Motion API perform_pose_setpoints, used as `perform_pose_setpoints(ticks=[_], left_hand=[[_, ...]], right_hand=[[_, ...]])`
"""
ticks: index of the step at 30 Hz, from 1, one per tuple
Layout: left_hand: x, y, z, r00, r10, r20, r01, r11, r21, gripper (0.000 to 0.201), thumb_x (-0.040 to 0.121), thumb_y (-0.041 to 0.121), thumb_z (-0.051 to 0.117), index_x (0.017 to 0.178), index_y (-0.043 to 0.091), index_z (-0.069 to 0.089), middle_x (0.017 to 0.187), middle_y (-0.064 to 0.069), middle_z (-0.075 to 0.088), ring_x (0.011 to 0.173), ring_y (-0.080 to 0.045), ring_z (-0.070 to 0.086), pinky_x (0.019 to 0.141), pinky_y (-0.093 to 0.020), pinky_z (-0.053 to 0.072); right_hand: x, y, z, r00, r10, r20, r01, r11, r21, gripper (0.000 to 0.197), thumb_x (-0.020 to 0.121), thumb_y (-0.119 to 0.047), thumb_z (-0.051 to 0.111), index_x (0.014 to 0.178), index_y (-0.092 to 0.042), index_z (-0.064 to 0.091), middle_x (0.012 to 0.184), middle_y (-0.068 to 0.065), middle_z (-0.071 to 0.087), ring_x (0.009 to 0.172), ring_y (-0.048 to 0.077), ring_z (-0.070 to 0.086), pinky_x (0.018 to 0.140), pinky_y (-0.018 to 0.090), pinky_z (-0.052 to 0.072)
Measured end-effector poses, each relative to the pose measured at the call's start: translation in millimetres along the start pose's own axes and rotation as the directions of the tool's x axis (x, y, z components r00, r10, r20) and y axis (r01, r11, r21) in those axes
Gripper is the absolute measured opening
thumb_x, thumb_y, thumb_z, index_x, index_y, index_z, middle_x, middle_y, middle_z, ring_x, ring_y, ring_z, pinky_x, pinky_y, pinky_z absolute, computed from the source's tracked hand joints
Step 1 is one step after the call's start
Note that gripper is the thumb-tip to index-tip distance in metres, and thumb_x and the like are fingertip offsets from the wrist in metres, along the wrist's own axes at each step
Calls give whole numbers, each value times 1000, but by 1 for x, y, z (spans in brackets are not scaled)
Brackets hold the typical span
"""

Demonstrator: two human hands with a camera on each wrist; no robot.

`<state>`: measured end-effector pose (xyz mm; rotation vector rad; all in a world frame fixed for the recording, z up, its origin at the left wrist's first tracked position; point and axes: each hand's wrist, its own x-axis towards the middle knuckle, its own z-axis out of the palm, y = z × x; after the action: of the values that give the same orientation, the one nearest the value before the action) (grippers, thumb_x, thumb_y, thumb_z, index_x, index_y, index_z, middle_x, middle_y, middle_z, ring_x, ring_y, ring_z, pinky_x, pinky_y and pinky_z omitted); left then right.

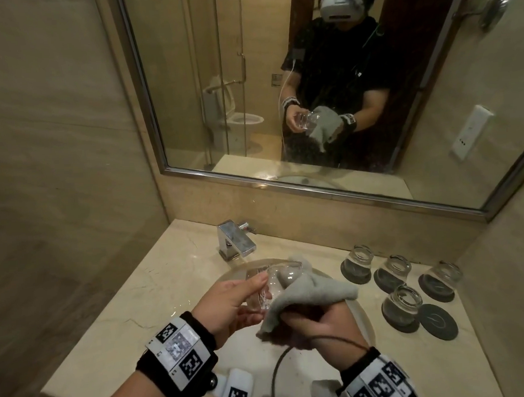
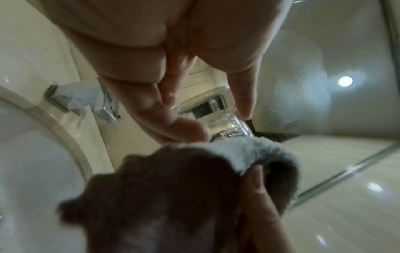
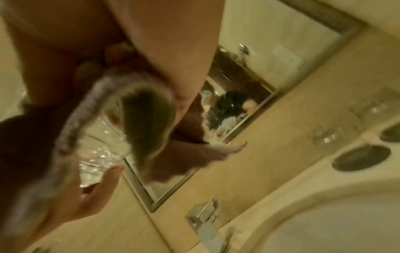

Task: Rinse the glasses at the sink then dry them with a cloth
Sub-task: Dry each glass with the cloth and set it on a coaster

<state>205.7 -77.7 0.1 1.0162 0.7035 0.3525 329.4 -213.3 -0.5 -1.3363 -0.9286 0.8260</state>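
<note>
Over the sink basin (image 1: 237, 269) my left hand (image 1: 236, 303) grips a clear glass (image 1: 274, 285) on its side, thumb on top and fingers underneath. My right hand (image 1: 325, 325) holds a grey cloth (image 1: 308, 296), part of which is pushed into the glass's mouth. The left wrist view shows the glass (image 2: 218, 109) between my left fingers (image 2: 179, 126), with the cloth (image 2: 249, 149) below it. In the blurred right wrist view the cloth (image 3: 142, 111) fills the glass (image 3: 101, 147).
Several glasses stand upside down on dark round coasters to the right, one (image 1: 356, 263) nearest the basin. One coaster (image 1: 437, 321) is bare. A chrome faucet (image 1: 237, 239) stands behind the basin. A mirror (image 1: 279, 91) hangs above; a wall closes the left side.
</note>
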Motion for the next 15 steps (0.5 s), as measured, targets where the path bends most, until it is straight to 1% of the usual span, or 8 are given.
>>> perform_pose_setpoints(ticks=[1, 3, 5, 7, 9, 11, 14, 15], left_hand=[[1, -1, 1, 1000, 24, 12, -24, 999, 35, 75, 53, 46, 90, 101, -8, 68, 92, -18, 65, 74, -27, 62, 61, -26, 57], [0, 0, 5, 995, 97, 32, -100, 989, 108, 67, 52, 44, 89, 103, 4, 72, 101, -15, 69, 84, -28, 63, 68, -31, 56], [-4, 3, 6, 983, 179, 34, -182, 958, 223, 50, 56, 41, 88, 99, 17, 75, 106, -10, 72, 87, -27, 70, 72, -32, 56], [-8, 4, 7, 973, 222, 61, -230, 922, 311, 53, 57, 45, 85, 103, 21, 73, 109, -5, 71, 89, -27, 72, 72, -33, 57], [-10, 4, 7, 976, 204, 78, -218, 912, 347, 56, 62, 48, 86, 108, 19, 69, 110, -4, 70, 82, -29, 72, 68, -34, 57], [-12, 6, 8, 993, 88, 76, -106, 956, 275, 56, 70, 47, 75, 114, 15, 63, 112, -11, 67, 66, -29, 69, 60, -34, 58], [-13, 8, 13, 998, -35, 48, 27, 989, 144, 58, 76, 51, 63, 118, 12, 60, 103, -18, 65, 52, -24, 61, 43, -24, 50], [-11, 7, 11, 999, -18, 32, 13, 989, 149, 59, 74, 50, 66, 116, 8, 60, 95, -16, 64, 51, -24, 61, 42, -23, 49]], right_hand=[[1, -2, -1, 998, 36, 43, -36, 999, 2, 22, 79, 13, 67, 91, -6, 68, 78, -2, 75, 75, 11, 71, 61, 22, 55], [4, -13, -2, 990, 59, 132, -61, 998, 6, 30, 77, 18, 64, 91, -8, 63, 76, -6, 75, 73, 6, 70, 61, 17, 53], [7, -19, -6, 982, 43, 183, -47, 999, 18, 41, 68, 20, 70, 91, -14, 67, 81, -4, 76, 79, 8, 71, 64, 18, 55], [7, -25, -9, 980, 25, 199, -40, 997, 69, 37, 59, 9, 75, 85, -18, 76, 82, 1, 76, 78, 13, 72, 62, 24, 57], [5, -19, -13, 982, 9, 189, -29, 994, 105, 37, 57, 5, 74, 83, -21, 78, 83, 4, 76, 77, 15, 73, 62, 25, 58], [3, -17, -11, 987, 14, 160, -40, 986, 159, 32, 52, 2, 81, 79, -14, 78, 82, 10, 75, 77, 20, 73, 63, 26, 57], [2, -8, -5, 985, 74, 155, -96, 985, 143, 57, 35, -32, 97, 81, -6, 75, 80, 31, 68, 79, 53, 65, 70, 61, 53], [2, -9, -3, 986, 71, 149, -92, 986, 141, 62, 34, -39, 96, 83, -7, 75, 80, 31, 68, 78, 54, 64, 70, 63, 51]])
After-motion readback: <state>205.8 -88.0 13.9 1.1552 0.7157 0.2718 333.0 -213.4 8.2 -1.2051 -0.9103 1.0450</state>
